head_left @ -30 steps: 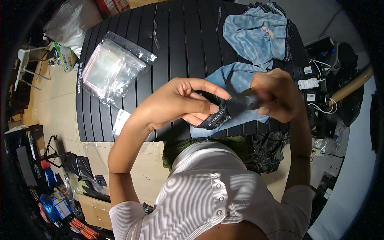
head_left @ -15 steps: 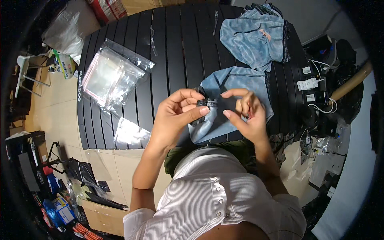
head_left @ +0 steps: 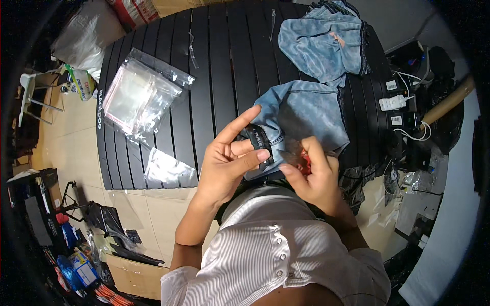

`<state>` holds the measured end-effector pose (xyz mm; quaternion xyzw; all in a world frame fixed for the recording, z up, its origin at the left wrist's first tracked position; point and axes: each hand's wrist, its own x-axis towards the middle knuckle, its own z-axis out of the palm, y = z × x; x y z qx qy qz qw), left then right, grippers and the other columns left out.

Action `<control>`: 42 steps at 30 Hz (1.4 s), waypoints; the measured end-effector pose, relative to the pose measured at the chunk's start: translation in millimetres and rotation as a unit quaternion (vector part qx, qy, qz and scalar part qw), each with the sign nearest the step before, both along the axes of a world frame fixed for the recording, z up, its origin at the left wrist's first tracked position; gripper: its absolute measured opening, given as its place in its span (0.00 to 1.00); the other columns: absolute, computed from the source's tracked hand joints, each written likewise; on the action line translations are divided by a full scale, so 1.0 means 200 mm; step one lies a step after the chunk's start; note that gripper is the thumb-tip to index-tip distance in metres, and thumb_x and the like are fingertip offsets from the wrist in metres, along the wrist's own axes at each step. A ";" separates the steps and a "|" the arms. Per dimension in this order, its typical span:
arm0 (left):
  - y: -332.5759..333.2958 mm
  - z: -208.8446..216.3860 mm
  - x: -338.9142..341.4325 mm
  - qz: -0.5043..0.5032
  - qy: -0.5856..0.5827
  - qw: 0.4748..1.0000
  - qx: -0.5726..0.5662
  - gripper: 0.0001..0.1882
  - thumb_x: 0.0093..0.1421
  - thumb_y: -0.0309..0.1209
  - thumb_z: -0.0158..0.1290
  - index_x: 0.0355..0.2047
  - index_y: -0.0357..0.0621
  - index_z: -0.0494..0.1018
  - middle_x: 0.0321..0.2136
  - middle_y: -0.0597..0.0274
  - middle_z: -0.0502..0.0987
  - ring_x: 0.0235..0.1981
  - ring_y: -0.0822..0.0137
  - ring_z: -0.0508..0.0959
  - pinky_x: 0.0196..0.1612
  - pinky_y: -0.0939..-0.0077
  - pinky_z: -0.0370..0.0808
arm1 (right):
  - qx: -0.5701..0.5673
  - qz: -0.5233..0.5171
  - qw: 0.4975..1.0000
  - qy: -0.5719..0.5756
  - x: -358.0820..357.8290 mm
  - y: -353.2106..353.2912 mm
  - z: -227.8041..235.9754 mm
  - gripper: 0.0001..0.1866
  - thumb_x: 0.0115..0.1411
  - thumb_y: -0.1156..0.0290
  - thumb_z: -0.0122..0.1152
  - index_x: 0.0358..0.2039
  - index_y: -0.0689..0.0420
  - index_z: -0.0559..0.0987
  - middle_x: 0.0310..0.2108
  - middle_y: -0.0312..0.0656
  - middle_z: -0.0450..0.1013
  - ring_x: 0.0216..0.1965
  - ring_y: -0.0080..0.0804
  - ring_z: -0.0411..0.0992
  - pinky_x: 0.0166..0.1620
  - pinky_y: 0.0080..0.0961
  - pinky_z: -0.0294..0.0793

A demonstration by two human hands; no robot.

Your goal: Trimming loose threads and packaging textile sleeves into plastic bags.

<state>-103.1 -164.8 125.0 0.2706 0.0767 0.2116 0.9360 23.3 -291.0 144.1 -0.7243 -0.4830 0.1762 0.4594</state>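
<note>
My left hand [head_left: 222,166] pinches the dark, gathered band [head_left: 259,145] of a blue mottled cloth piece [head_left: 309,109] between thumb and bent fingers. Its index finger points up and away. Just right of the band, my right hand [head_left: 316,176] is curled around a small red thing [head_left: 305,162]; fingers and blur hide most of its shape. The cloth spreads from the band across the near right of the black slatted table [head_left: 214,76]. Beyond it lies a second blue mottled cloth piece [head_left: 321,46] with a dark edge and a pinkish patch.
Clear plastic bags [head_left: 138,97] lie on the table's left side, with another clear packet [head_left: 168,168] near its front edge. A white plug with cables [head_left: 393,103] sits at the right edge. A cardboard box [head_left: 135,275] stands on the floor at lower left.
My right hand has come lower, its fingers now curled in around the red thing. The left index finger has lifted off the band, which is turned more toward me.
</note>
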 end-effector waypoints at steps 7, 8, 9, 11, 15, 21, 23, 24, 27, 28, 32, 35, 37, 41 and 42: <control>-0.05 0.03 0.01 0.041 0.137 0.980 0.140 0.36 0.52 0.12 0.48 0.60 0.38 0.48 0.37 0.53 0.77 0.37 0.77 0.74 0.41 0.87 0.69 | -0.030 -0.013 0.998 -0.053 -0.02 0.02 0.03 0.15 0.49 0.68 0.64 0.25 0.62 0.66 0.13 0.40 0.64 0.13 0.22 0.64 0.18 0.19 0.62; -0.05 0.03 0.01 0.044 0.132 0.977 0.164 0.36 0.53 0.12 0.47 0.60 0.38 0.47 0.37 0.52 0.77 0.38 0.77 0.74 0.42 0.87 0.68 | -0.043 -0.021 0.997 -0.054 -0.02 0.02 0.03 0.16 0.49 0.68 0.64 0.25 0.62 0.66 0.13 0.40 0.64 0.13 0.23 0.64 0.18 0.19 0.62; -0.05 0.03 0.01 0.044 0.132 0.977 0.164 0.36 0.53 0.12 0.47 0.60 0.38 0.47 0.37 0.52 0.77 0.38 0.77 0.74 0.42 0.87 0.68 | -0.043 -0.021 0.997 -0.054 -0.02 0.02 0.04 0.16 0.49 0.68 0.64 0.25 0.62 0.66 0.13 0.40 0.64 0.13 0.23 0.64 0.18 0.19 0.62; -0.05 0.05 0.01 0.047 0.110 0.975 0.188 0.37 0.53 0.11 0.46 0.61 0.38 0.45 0.37 0.52 0.76 0.39 0.77 0.74 0.42 0.87 0.68 | -0.052 -0.016 0.993 -0.107 -0.02 0.02 0.05 0.16 0.49 0.67 0.65 0.23 0.62 0.66 0.13 0.42 0.65 0.13 0.30 0.67 0.18 0.21 0.64; -0.04 0.06 0.01 0.040 0.117 0.975 0.186 0.37 0.53 0.11 0.45 0.61 0.39 0.43 0.38 0.52 0.76 0.39 0.76 0.74 0.43 0.87 0.68 | -0.013 -0.012 0.982 -0.188 0.00 0.03 0.01 0.20 0.49 0.55 0.62 0.21 0.58 0.68 0.10 0.39 0.67 0.10 0.36 0.69 0.14 0.29 0.66; -0.04 0.07 0.01 0.036 0.082 0.990 0.111 0.37 0.54 0.13 0.46 0.61 0.39 0.44 0.33 0.58 0.77 0.35 0.76 0.75 0.41 0.88 0.68 | -0.001 -0.016 0.976 -0.219 0.01 0.02 0.02 0.20 0.48 0.55 0.64 0.21 0.58 0.68 0.10 0.40 0.68 0.11 0.38 0.69 0.15 0.31 0.67; -0.02 0.06 0.01 0.004 0.091 0.996 -0.015 0.34 0.54 0.15 0.47 0.60 0.40 0.48 0.23 0.66 0.74 0.28 0.78 0.74 0.36 0.87 0.70 | -0.007 -0.016 0.976 -0.215 0.02 0.02 0.02 0.20 0.47 0.55 0.64 0.21 0.58 0.68 0.11 0.40 0.68 0.12 0.39 0.70 0.16 0.31 0.67; -0.02 0.06 0.02 0.005 0.091 0.996 -0.015 0.34 0.54 0.15 0.47 0.60 0.40 0.48 0.23 0.66 0.74 0.28 0.78 0.74 0.36 0.87 0.70 | -0.006 -0.015 0.976 -0.215 0.02 0.01 0.03 0.20 0.47 0.55 0.64 0.21 0.58 0.68 0.11 0.40 0.68 0.12 0.39 0.70 0.16 0.31 0.67; -0.04 0.07 0.05 0.018 0.103 0.994 -0.033 0.31 0.55 0.18 0.49 0.59 0.40 0.51 0.18 0.70 0.69 0.23 0.80 0.71 0.32 0.86 0.73 | -0.042 -0.006 0.992 -0.121 0.01 -0.01 0.05 0.16 0.47 0.67 0.65 0.23 0.63 0.67 0.14 0.43 0.65 0.14 0.34 0.67 0.19 0.22 0.64; -0.05 0.09 0.07 0.032 0.137 0.989 -0.053 0.31 0.55 0.18 0.49 0.58 0.40 0.51 0.18 0.70 0.69 0.23 0.80 0.71 0.33 0.85 0.75 | -0.041 -0.019 0.995 -0.084 0.01 -0.02 0.06 0.16 0.48 0.68 0.65 0.24 0.63 0.66 0.14 0.42 0.65 0.14 0.30 0.64 0.19 0.21 0.63; -0.05 0.04 0.04 0.020 0.132 0.991 -0.032 0.32 0.55 0.17 0.49 0.58 0.40 0.51 0.19 0.69 0.70 0.24 0.80 0.73 0.37 0.82 0.78 | -0.021 -0.040 0.998 -0.049 0.02 -0.06 0.06 0.14 0.49 0.71 0.62 0.27 0.65 0.66 0.13 0.39 0.63 0.14 0.20 0.59 0.19 0.18 0.59; -0.06 0.06 0.05 0.013 0.100 0.994 -0.043 0.33 0.54 0.15 0.49 0.59 0.40 0.50 0.19 0.68 0.71 0.25 0.79 0.74 0.38 0.81 0.78 | -0.021 -0.032 0.998 -0.048 0.03 -0.06 0.05 0.13 0.50 0.71 0.61 0.28 0.64 0.67 0.14 0.39 0.64 0.15 0.20 0.61 0.20 0.17 0.60; -0.06 0.08 0.06 0.027 0.116 0.992 -0.034 0.34 0.53 0.15 0.49 0.59 0.41 0.49 0.19 0.68 0.71 0.25 0.79 0.74 0.38 0.81 0.78 | -0.013 -0.028 0.999 -0.040 0.03 -0.06 0.05 0.13 0.50 0.71 0.62 0.28 0.64 0.67 0.15 0.39 0.65 0.16 0.19 0.61 0.20 0.16 0.61; -0.06 0.05 0.05 0.047 0.096 0.994 -0.016 0.36 0.53 0.15 0.49 0.60 0.43 0.48 0.21 0.67 0.72 0.25 0.79 0.75 0.39 0.82 0.78 | -0.035 -0.035 0.997 -0.054 0.02 -0.05 0.09 0.15 0.49 0.69 0.63 0.29 0.63 0.68 0.15 0.38 0.65 0.17 0.18 0.61 0.21 0.16 0.62; -0.06 0.05 0.05 0.048 0.096 0.994 -0.016 0.36 0.53 0.15 0.49 0.60 0.43 0.48 0.21 0.67 0.72 0.25 0.79 0.75 0.39 0.82 0.78 | -0.038 -0.040 0.998 -0.042 0.02 -0.05 0.10 0.15 0.49 0.68 0.63 0.29 0.63 0.68 0.15 0.38 0.65 0.17 0.18 0.62 0.22 0.16 0.62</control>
